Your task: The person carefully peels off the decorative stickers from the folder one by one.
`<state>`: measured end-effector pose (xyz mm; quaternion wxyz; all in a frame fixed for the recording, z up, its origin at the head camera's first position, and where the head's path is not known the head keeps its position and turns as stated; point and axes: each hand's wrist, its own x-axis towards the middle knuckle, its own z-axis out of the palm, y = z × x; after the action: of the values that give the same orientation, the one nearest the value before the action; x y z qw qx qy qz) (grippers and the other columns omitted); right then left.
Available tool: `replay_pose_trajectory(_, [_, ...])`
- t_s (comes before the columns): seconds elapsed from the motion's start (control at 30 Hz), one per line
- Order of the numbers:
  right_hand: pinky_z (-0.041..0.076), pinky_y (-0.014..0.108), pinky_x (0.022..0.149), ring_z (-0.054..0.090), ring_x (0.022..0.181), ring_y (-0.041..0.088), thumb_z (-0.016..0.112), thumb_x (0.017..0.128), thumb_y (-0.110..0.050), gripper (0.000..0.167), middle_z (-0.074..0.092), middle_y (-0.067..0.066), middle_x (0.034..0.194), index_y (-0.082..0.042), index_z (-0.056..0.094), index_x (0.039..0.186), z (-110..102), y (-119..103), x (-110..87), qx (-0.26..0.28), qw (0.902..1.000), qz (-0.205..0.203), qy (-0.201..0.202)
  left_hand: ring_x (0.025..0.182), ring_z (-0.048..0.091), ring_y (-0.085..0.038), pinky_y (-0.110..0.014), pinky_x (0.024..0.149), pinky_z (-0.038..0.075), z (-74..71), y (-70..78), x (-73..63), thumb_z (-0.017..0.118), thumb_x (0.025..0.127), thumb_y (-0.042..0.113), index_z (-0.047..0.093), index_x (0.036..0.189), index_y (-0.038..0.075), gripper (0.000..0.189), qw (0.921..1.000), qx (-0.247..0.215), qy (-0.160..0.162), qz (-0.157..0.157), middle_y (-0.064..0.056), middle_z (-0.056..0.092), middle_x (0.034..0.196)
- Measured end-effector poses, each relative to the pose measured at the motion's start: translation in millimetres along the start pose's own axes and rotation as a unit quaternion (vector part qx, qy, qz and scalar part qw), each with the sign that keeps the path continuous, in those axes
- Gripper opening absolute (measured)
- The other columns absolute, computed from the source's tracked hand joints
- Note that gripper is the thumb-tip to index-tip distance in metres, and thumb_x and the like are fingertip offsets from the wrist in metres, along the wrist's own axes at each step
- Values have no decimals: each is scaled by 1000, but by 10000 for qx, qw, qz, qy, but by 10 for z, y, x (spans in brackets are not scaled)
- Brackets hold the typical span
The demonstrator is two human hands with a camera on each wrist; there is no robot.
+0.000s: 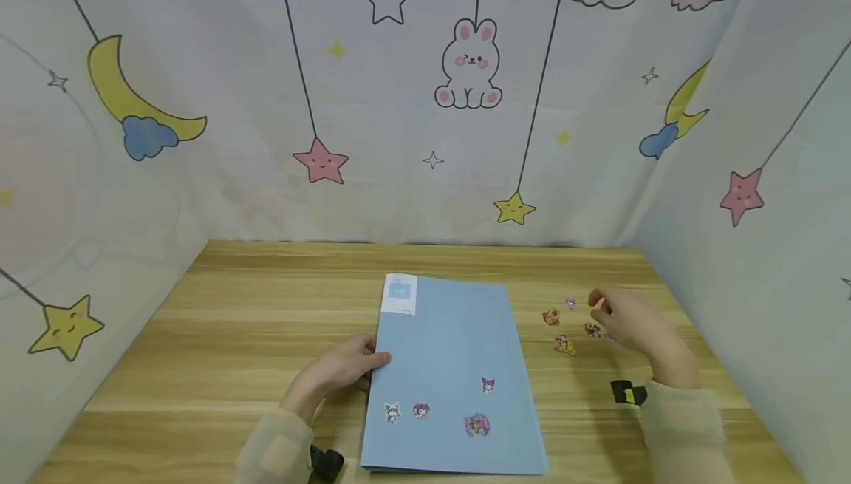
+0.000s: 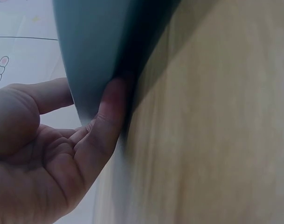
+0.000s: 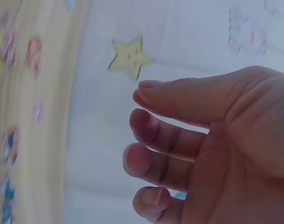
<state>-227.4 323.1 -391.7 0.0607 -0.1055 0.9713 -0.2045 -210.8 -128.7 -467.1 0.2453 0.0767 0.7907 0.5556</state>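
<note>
A blue folder [image 1: 445, 351] lies on the wooden table, with several cartoon stickers such as a round purple one [image 1: 477, 425] on its lower part. My left hand [image 1: 342, 366] grips the folder's left edge, thumb on top and fingers underneath. In the left wrist view, the folder's edge [image 2: 86, 51] sits between thumb and fingers, slightly raised off the wood. My right hand [image 1: 628, 321] hovers over loose stickers [image 1: 564, 345] to the folder's right. Its fingers are loosely bent, with a gap between thumb and index fingertip [image 3: 144, 126] and nothing visible there.
A white label [image 1: 400, 294] marks the folder's top left corner. Other loose stickers, including an orange one [image 1: 551, 317] and a small purple one [image 1: 570, 303], lie nearby. White curtains [image 1: 399, 100] with printed stars and rabbits enclose the table [image 1: 266, 299] at the back and sides.
</note>
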Motion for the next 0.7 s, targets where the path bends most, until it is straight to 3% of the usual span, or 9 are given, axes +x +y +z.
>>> replay_pose_trajectory(0.13, [46, 35, 60, 54, 68, 15, 56, 98, -6, 17, 61, 5, 86, 1, 59, 113, 132, -410, 46, -267, 9983, -517, 66, 82, 69, -24, -37, 69, 57, -5, -9, 3, 54, 101, 12, 53, 116, -11, 28, 10000, -4, 29, -7, -13, 68, 91])
replay_pose_trajectory(0.27, [49, 34, 67, 57, 76, 13, 58, 97, -4, 16, 65, 6, 97, -2, 63, 111, 337, -743, 80, -632, 9925, -1029, 174, 82, 69, -24, -37, 69, 57, -4, -10, 12, 54, 101, 13, 53, 115, -11, 28, 10000, 2, 32, -1, -13, 68, 92])
replay_pose_trajectory(0.53, [49, 30, 66, 57, 74, 12, 69, 91, -9, 14, 63, 1, 93, -9, 67, 105, 767, -1282, 102, -1082, 9735, -1965, 444, 79, 69, -23, -36, 67, 56, 2, -16, 28, 55, 101, 13, 55, 114, -9, 25, 9998, 160, 108, -74, -12, 67, 89])
replay_pose_trajectory(0.7, [52, 34, 66, 61, 79, 17, 74, 87, -13, 17, 64, 0, 91, -12, 71, 104, 989, -1562, 118, -1565, 9533, -2497, 661, 81, 68, -23, -36, 69, 56, 5, -8, 17, 55, 101, 12, 54, 114, -10, 26, 9997, 157, 120, -121, -12, 68, 90])
